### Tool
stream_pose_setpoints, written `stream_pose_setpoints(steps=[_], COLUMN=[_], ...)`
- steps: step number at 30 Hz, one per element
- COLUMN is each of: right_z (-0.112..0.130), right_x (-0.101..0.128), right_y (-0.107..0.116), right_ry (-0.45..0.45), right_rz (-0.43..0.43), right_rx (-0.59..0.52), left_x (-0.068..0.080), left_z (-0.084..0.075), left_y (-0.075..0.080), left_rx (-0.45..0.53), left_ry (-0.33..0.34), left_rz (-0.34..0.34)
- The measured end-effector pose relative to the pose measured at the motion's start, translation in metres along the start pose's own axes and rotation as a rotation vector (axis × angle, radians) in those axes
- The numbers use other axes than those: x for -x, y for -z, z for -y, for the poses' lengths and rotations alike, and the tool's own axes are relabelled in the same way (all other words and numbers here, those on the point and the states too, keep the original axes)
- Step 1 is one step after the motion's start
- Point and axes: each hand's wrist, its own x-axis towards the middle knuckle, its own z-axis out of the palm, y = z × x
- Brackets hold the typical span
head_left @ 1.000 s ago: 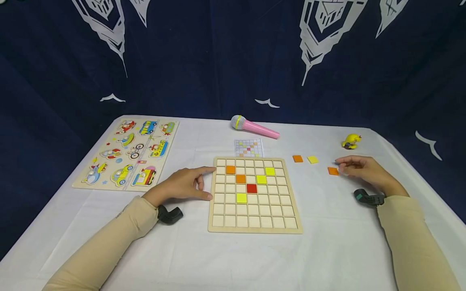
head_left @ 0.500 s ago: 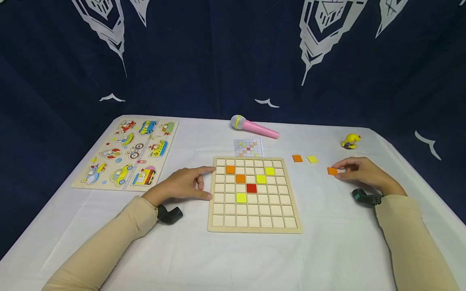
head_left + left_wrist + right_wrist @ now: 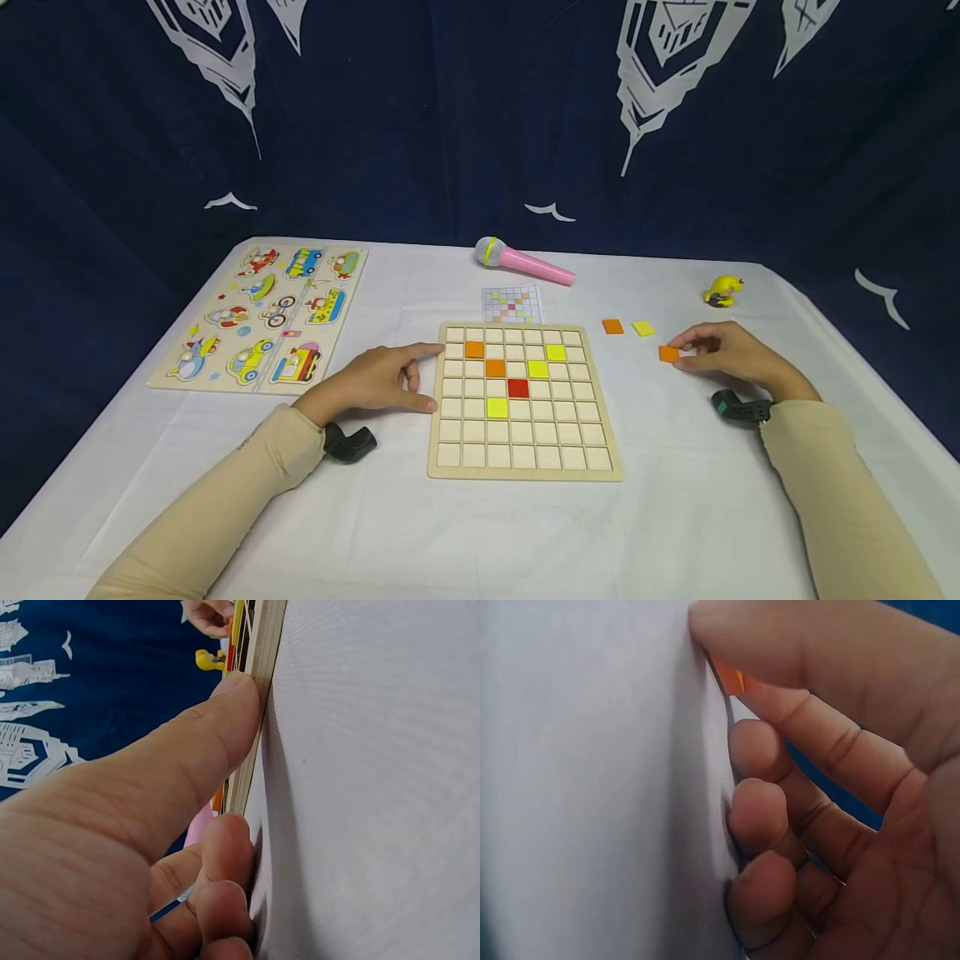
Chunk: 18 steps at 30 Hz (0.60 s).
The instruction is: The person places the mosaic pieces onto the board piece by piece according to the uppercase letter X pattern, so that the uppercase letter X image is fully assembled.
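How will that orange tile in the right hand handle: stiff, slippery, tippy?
The orange tile looks thin, flat and square, so probably stiff and light, unlikely to roll. The right hand pinches it by the edges, low over the white cloth; so thin a piece may be fiddly to lift. Its smooth faces could slip if gripped loosely.

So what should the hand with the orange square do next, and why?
Probably lift the orange tile and carry it toward the grid board. The right hand already pinches it at table level, and the left hand steadies the board, which has many bare cells.
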Motion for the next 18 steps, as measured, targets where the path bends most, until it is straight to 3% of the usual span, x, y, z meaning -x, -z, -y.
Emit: stream_pose_setpoints(steps=[18], right_z=[0.025], right_x=[-0.01], right_y=[-0.015], right_ry=[0.065], right_rz=[0.021], right_rx=[-0.015], left_x=[0.001], left_z=[0.002], left_y=[0.0], left_rx=[0.012], left_ry=[-0.009], left_rz=[-0.007])
